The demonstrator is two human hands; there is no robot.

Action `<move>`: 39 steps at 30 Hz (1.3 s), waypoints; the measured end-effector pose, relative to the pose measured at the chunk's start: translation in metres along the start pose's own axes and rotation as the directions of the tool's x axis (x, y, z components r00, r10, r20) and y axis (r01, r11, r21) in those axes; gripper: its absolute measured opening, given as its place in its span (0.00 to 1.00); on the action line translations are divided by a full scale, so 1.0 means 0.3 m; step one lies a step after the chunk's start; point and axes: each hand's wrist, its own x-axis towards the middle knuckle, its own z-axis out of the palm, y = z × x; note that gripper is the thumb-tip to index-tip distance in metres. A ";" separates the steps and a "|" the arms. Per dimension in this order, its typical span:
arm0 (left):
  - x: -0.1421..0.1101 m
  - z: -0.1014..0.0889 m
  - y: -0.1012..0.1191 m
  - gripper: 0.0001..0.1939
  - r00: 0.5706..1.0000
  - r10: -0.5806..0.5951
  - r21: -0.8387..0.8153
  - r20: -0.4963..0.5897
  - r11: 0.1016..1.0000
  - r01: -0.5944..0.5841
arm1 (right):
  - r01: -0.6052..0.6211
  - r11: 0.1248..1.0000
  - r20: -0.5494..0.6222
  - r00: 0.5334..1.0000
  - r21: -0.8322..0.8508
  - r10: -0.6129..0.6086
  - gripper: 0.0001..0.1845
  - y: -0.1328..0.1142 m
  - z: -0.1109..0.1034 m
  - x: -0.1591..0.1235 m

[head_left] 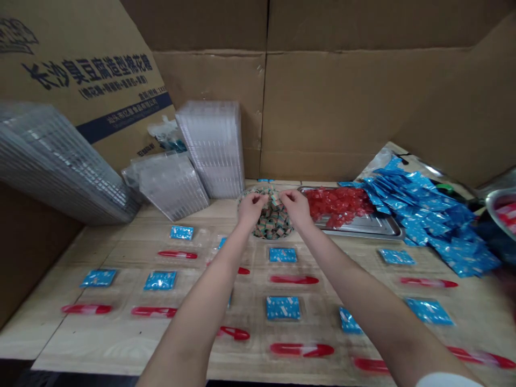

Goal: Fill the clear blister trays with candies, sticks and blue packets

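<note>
Both my hands reach to a clear bowl (pixel 245 198) heaped with small wrapped candies (pixel 274 223) at the far middle of the wooden table (pixel 121 344). My left hand (pixel 252 206) curls its fingers down into the pile on the left side. My right hand (pixel 295 207) pinches into the pile on the right side. What each hand grips is too small to name. In front of the bowl lie rows of clear trays, each with a blue packet (pixel 282 307) and a red strip (pixel 294 279).
A metal tray (pixel 363 227) of red wrapped pieces (pixel 338 204) sits right of the bowl. A heap of blue packets (pixel 427 215) lies at the far right. Stacks of clear plastic trays (pixel 213 148) stand at the back left. Cardboard walls (pixel 342 102) enclose the table.
</note>
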 end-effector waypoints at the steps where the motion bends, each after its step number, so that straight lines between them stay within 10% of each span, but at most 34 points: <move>1: -0.003 0.000 0.003 0.05 0.999 0.048 0.028 0.016 0.998 -0.048 | -0.005 1.000 0.005 1.000 0.010 0.005 0.14 -0.003 0.005 0.001; 10: -0.033 0.011 0.003 0.02 0.982 0.189 0.151 -0.029 0.972 -0.183 | -0.225 0.964 0.100 0.972 0.141 0.212 0.14 -0.055 0.042 -0.035; 17: -0.021 0.009 0.020 0.06 0.997 0.056 0.114 0.057 0.991 -0.063 | 0.032 0.994 0.093 0.995 -0.105 -0.022 0.10 -0.043 0.016 -0.029; 21: -0.013 -0.069 0.072 0.08 0.992 0.072 0.125 0.108 0.988 -0.086 | 0.359 0.868 0.225 0.928 -0.343 -0.295 0.06 -0.052 -0.040 -0.012; 30: -0.059 -0.014 0.059 0.04 0.975 -0.166 -0.159 0.149 0.969 0.189 | -0.103 0.978 0.122 0.989 0.181 0.082 0.13 -0.075 -0.024 -0.006; 39: -0.108 -0.004 0.055 0.02 0.959 -0.222 -0.365 0.176 0.890 0.273 | 0.214 0.968 0.042 0.977 -0.132 -0.210 0.09 -0.088 -0.006 -0.072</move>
